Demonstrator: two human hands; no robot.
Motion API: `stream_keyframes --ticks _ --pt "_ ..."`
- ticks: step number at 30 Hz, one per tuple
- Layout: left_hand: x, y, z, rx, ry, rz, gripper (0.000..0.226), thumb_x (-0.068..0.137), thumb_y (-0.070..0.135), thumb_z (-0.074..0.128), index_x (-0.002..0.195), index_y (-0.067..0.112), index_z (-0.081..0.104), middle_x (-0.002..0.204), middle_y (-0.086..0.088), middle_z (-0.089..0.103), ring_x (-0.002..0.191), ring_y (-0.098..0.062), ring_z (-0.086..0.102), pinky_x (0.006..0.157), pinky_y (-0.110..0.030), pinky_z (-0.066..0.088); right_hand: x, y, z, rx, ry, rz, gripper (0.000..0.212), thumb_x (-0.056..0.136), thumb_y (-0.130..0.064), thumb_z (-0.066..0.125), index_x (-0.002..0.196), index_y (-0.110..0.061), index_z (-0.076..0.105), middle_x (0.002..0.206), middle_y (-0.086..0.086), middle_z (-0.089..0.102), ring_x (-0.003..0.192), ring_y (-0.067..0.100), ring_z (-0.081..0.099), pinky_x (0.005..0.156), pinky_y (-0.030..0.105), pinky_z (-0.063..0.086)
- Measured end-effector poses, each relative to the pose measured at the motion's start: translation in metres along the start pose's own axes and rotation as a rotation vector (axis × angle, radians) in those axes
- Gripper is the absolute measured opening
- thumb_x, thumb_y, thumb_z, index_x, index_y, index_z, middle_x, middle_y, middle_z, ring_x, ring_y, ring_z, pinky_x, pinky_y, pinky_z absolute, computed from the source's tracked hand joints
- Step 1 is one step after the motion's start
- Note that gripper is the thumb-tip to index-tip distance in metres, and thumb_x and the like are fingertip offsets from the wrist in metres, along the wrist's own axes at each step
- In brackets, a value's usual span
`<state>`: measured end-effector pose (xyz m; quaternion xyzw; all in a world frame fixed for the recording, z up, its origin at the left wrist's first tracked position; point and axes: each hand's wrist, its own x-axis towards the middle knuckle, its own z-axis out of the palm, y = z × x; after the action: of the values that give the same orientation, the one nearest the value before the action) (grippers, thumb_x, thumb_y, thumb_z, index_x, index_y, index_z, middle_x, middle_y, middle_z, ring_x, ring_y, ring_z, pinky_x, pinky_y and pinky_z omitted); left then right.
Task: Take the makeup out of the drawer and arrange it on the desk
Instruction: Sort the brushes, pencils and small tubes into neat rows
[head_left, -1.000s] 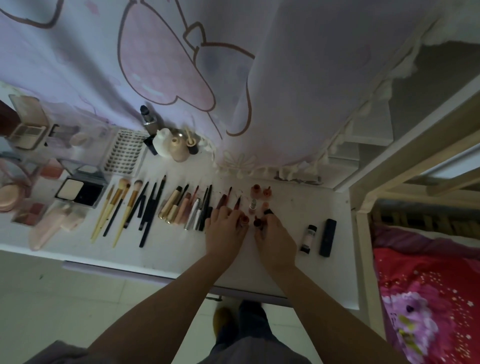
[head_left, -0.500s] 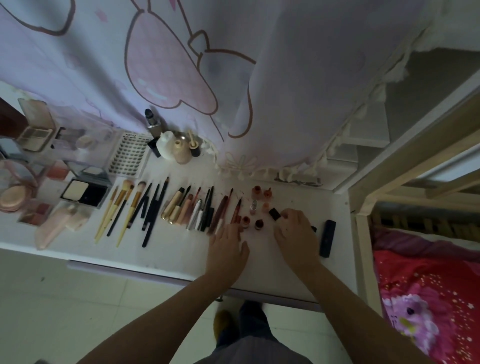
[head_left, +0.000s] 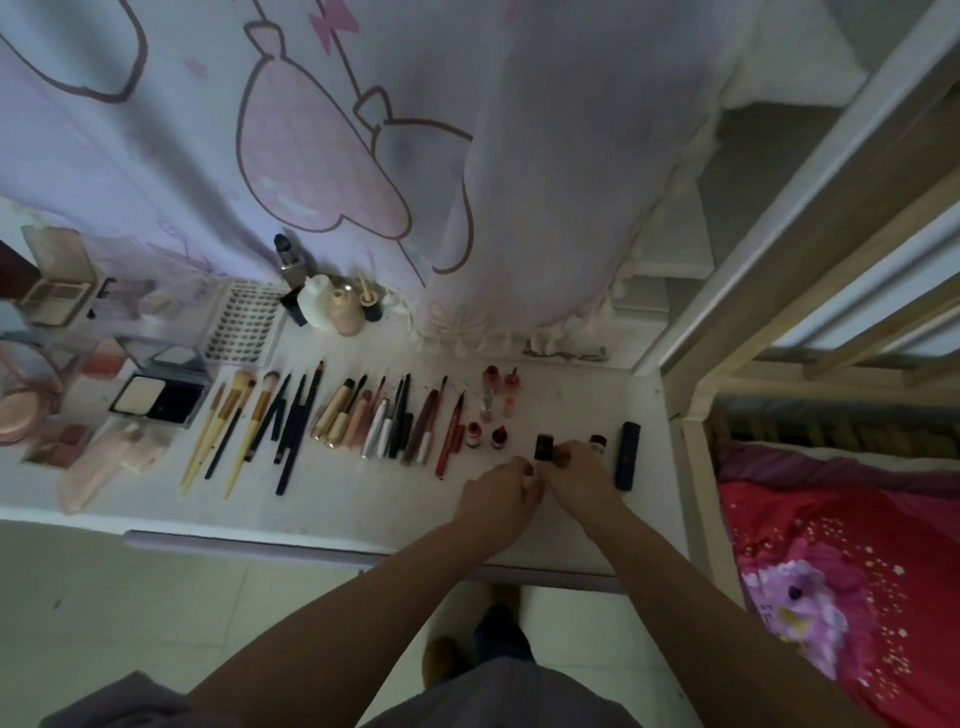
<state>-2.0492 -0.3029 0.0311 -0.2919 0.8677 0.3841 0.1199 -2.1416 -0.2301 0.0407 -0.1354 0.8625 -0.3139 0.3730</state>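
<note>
Makeup lies in rows on the white desk (head_left: 363, 499): brushes (head_left: 234, 415), dark pencils (head_left: 296, 421), gold and pink tubes (head_left: 353, 415), and small red bottles (head_left: 472, 434). My right hand (head_left: 579, 467) pinches a small black case (head_left: 544, 447) that stands upright right of the red bottles. My left hand (head_left: 501, 493) is curled just below that case, with its fingertips against my right hand; whether it grips anything is hidden. A small black-capped bottle (head_left: 597, 444) and a tall dark tube (head_left: 627, 455) lie just right of my right hand.
Compacts and palettes (head_left: 156, 400) crowd the desk's left end, with bottles (head_left: 332, 306) at the back by the pink curtain (head_left: 363, 156). A lilac drawer front (head_left: 234, 545) runs under the desk edge. A wooden bed frame (head_left: 696, 395) and a red bedcover (head_left: 831, 571) stand to the right.
My right hand moved right to the small bottle with the black case, then came back left and set it beside the red bottles. My left hand shifted right and met it.
</note>
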Motion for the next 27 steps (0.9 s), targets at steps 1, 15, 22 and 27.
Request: stream_keyframes --ticks 1,15,22,27 --pt "-0.002 0.003 -0.001 0.024 0.015 0.002 0.033 0.098 0.039 0.037 0.113 0.013 0.05 0.107 -0.007 0.063 0.095 -0.025 0.06 0.086 -0.037 0.046 -0.007 0.0 -0.001 0.079 -0.009 0.026 0.012 0.086 -0.017 0.055 0.091 -0.005 0.056 0.079 0.007 0.058 0.074 0.019 0.056 0.068 0.031 0.05" --pt "-0.046 -0.001 -0.033 0.117 -0.021 0.394 0.021 0.101 0.016 0.033 0.112 0.009 0.049 0.091 -0.007 0.054 0.074 -0.018 0.049 0.061 -0.013 0.034 -0.06 -0.016 -0.023 0.036 -0.121 -0.079 0.031 0.097 -0.038 0.044 0.081 -0.013 0.051 0.063 0.0 0.052 0.052 0.01 0.043 0.047 0.021 0.034" --pt "-0.055 -0.013 -0.048 -0.064 -0.078 0.361 0.024 0.101 0.036 0.029 0.095 0.022 0.047 0.073 0.012 0.046 0.062 -0.001 0.042 0.058 -0.017 0.033 -0.077 -0.015 -0.033 0.124 -0.304 -0.244 0.017 0.097 -0.033 0.046 0.094 -0.018 0.052 0.073 -0.002 0.06 0.063 0.009 0.047 0.055 0.022 0.038" --pt "-0.058 -0.013 -0.049 -0.03 -0.07 0.404 0.021 0.101 0.036 0.029 0.097 0.024 0.046 0.073 0.012 0.045 0.061 -0.002 0.041 0.058 -0.016 0.034 -0.081 -0.029 -0.041 -0.162 -0.281 -0.203 0.044 0.096 -0.051 0.035 0.082 -0.016 0.057 0.061 -0.003 0.05 0.051 0.008 0.041 0.047 0.019 0.034"
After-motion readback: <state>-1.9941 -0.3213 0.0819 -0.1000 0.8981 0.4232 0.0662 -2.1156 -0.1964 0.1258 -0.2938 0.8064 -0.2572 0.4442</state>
